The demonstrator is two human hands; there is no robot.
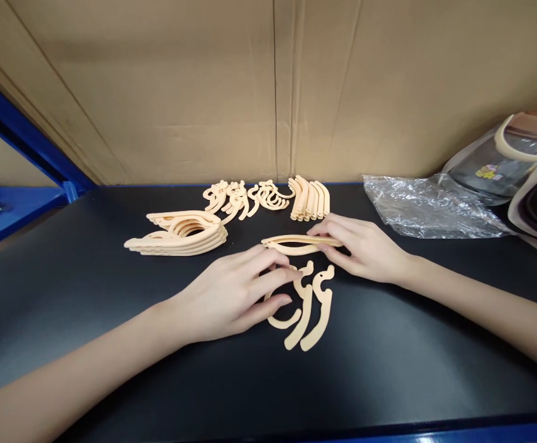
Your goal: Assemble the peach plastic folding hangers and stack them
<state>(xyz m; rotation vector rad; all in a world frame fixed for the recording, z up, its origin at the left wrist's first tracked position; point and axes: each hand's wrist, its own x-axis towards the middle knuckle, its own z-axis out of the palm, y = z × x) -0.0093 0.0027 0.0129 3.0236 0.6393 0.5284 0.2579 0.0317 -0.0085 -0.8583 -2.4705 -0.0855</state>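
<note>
A: What is the setting, from the largest part down?

B: A brown cardboard wall (180,92) stands behind a black table (388,381); a blue frame (23,132) borders it at left. A see-through bag (485,175) with a tan handle stands at right, a sheet of crumpled plastic (425,212) just beside it.

A: And the hands?

B: The left hand (231,295) lies palm down with bent fingers, thumb and forefinger apart above a curved hook (284,322); whether the fingers grip it is hidden, so I cannot say. The right hand (365,249) pinches a pair of slim bars (294,250) at their right end — the bars lie crosswise, their left end near the left hand's fingers.

A: The remaining pale pieces, by size?

B: A folded stack (176,244) lies at left; a bundle of short bars (305,200) lies at the rear, beside a heap of curled pieces (236,197). Nearest the person, two flat arms (317,323) with notched heads lie side by side, right of the hook.

A: Which step is in hand?

B: Judged from the pose, steadying the slim bars with one hand while the other reaches among loose pieces.

A: What does the next move call for?

B: Probably a light fingertip pinch on the hook, avoiding the arms beside it — with the right hand's pinch kept firm.
</note>
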